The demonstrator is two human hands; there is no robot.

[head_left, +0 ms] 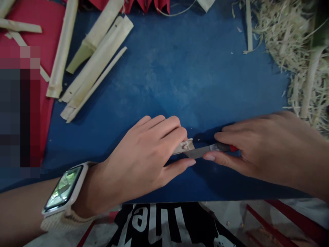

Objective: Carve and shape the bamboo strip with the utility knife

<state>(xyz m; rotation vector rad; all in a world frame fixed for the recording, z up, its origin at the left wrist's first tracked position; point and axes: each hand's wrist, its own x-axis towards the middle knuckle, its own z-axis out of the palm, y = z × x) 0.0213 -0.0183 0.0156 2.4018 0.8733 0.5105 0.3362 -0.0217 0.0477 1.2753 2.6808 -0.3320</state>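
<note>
My left hand [146, 156] rests on the blue table top [180, 75] and pinches a small pale bamboo piece [185, 145] between thumb and fingers; most of the piece is hidden under the fingers. My right hand [267, 151] grips a knife [208, 150] with a grey blade and a dark and red handle. The blade tip lies against the bamboo piece. A smartwatch [64, 187] with a pale strap sits on my left wrist.
Split bamboo strips [95, 65] lie at the upper left, partly on a red surface [31, 20]. A heap of bamboo shavings [295, 44] fills the upper right. The table's near edge runs just below my hands, with a black printed cloth [164, 223] under it.
</note>
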